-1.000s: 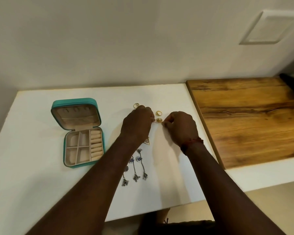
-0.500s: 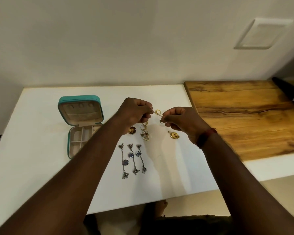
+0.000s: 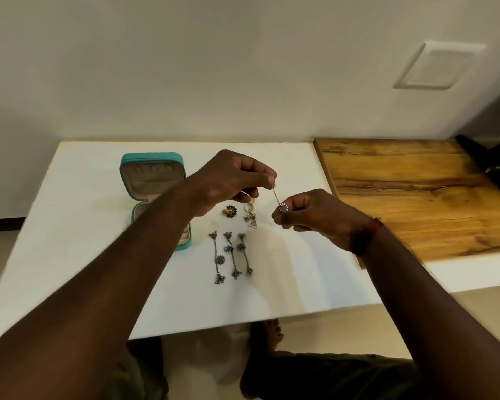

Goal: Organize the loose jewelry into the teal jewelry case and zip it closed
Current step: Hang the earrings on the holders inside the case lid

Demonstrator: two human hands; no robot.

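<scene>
The teal jewelry case [image 3: 151,171] stands open at the left of the white table [image 3: 70,226], its lid upright; my left forearm hides much of its tray. My left hand [image 3: 228,186] pinches the top of a thin chain earring [image 3: 277,197] above the table. My right hand [image 3: 309,217] pinches the blue stone at its lower end. Three long silver dangle earrings [image 3: 231,256] lie side by side in front of my hands. A gold flower piece [image 3: 230,211] and a small triangle pendant cluster [image 3: 250,219] lie behind them.
A wooden board [image 3: 416,192] covers the table's right part. A dark object [image 3: 494,166] sits at its far right edge. The wall runs close behind the table. My feet show under the near edge.
Both hands have lifted off the table and drawn apart, stretching a chain earring between them. The view has shifted, so the loose pieces under my hands now show.
</scene>
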